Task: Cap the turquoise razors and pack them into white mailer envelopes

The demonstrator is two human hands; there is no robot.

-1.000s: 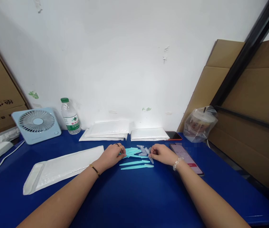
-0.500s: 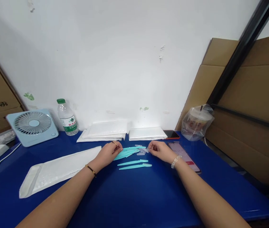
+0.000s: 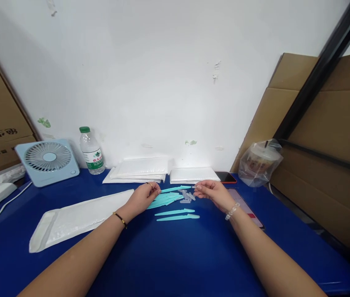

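Between the fingertips of my left hand [image 3: 141, 197] is the handle end of a teal eyebrow razor [image 3: 175, 189], its blade end pointing right. My right hand [image 3: 214, 194] pinches a small clear plastic cap [image 3: 194, 187], right by the razor's tip; whether the two touch is hard to tell. Under the held razor lies a pile of similar teal razors [image 3: 164, 200]. Several loose clear caps [image 3: 186, 198] are scattered to the right of that pile. Nearer to me, two capped-looking razors, a shorter-looking one [image 3: 173, 213] and another [image 3: 177, 217], lie side by side on the blue table [image 3: 168, 260].
A long white padded envelope [image 3: 82, 218] lies at left. Along the wall are stacked white envelopes [image 3: 139, 167], more envelopes [image 3: 193, 175] and a phone [image 3: 226, 177]. A second phone [image 3: 249, 210] is beside my right wrist. A fan [image 3: 49, 161], water bottle [image 3: 92, 152] and bagged cup [image 3: 259, 161] stand behind.
The razor in my left hand has risen off the pile. My right hand has moved slightly up and right with the cap, now at the razor's tip. The camera view has shifted a little.
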